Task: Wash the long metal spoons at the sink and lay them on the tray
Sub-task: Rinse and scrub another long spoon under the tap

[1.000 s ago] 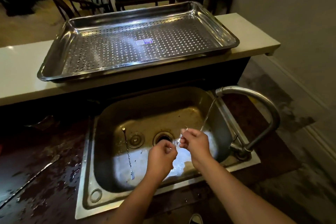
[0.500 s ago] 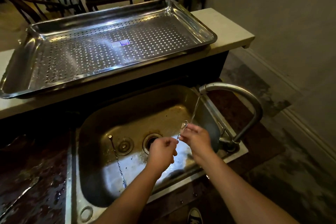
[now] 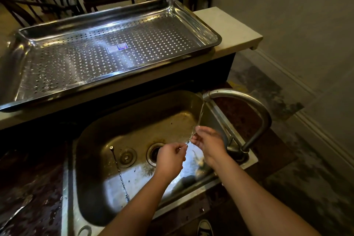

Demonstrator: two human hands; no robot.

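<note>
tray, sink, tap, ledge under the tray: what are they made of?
tray: polished stainless steel by the look, mirror glare, punched holes.
sink: stainless too, duller, brown staining.
tap: brushed metal, soft matte sheen; alloy unclear.
ledge: pale smooth slab, stone or laminate, can't tell.

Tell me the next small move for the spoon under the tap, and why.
Probably draw the spoon through the right hand under the stream, rinsing its length. The left hand pinches one end, and the right hand rubs only the other end, where the stream lands.
</note>
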